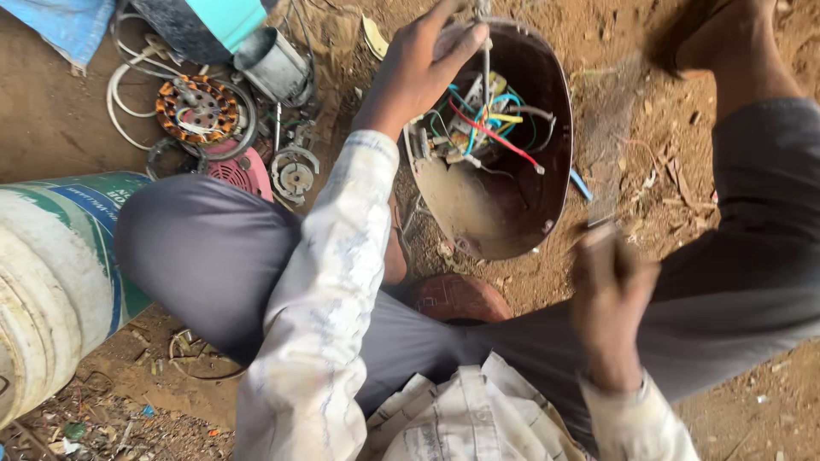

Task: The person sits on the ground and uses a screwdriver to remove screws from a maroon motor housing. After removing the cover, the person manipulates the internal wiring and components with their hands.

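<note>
A brown bowl-shaped housing (521, 213) stands tilted on the dirt and is open toward me. Inside it are red, blue, yellow and white wires (491, 128) and small parts. My left hand (418, 72) grips the housing's upper rim, with its fingers by a thin metal rod (485, 60). My right hand (611, 294) is blurred by motion just right of the housing's lower edge. Its fingers are curled around a thin tool (617, 145) that shows only as a long streak pointing upward; I cannot tell what kind of tool it is.
A copper-wound motor stator (198, 107), a grey metal cylinder (273, 64), a pink grille part (243, 171) and white cable (120, 94) lie at upper left. A white and green drum (51, 273) lies at the left. A reddish round piece (461, 297) sits between my knees. My foot (726, 38) is at upper right.
</note>
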